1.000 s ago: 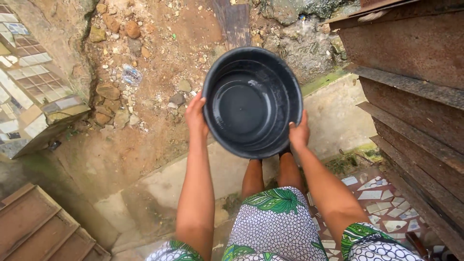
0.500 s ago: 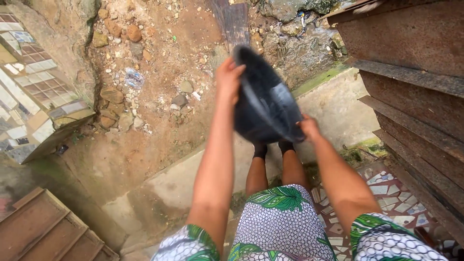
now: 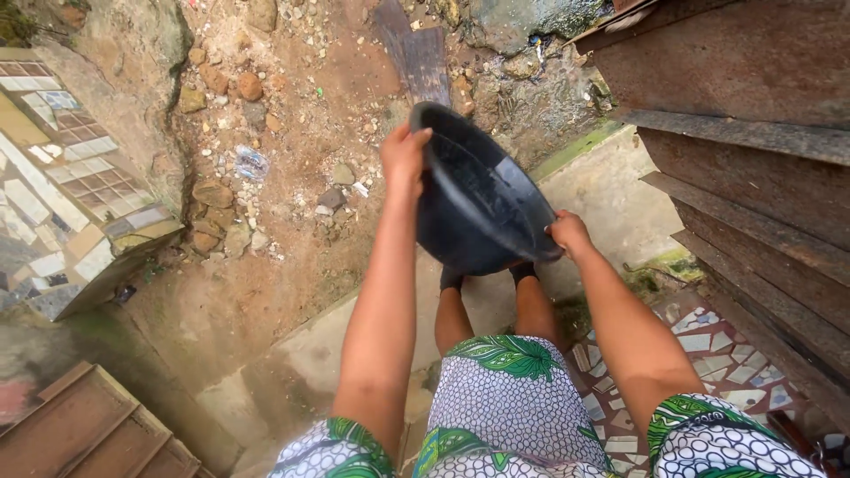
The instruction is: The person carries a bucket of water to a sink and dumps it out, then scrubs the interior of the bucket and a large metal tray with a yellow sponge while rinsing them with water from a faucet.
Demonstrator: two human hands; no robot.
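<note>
I hold a black plastic basin out in front of me at arm's length. It is tipped steeply to the right, its wet inside facing right. My left hand grips the raised upper rim. My right hand grips the lower rim. My legs and a green and white patterned dress show below the basin.
Bare reddish dirt with stones lies ahead and to the left. A concrete slab is underfoot. A rusty metal wall rises on the right, a tiled wall on the left. Mosaic tiles lie by my right side.
The basin went from level with its opening upward to tipped steeply to the right. My left hand rose with the rim, my right hand dropped lower.
</note>
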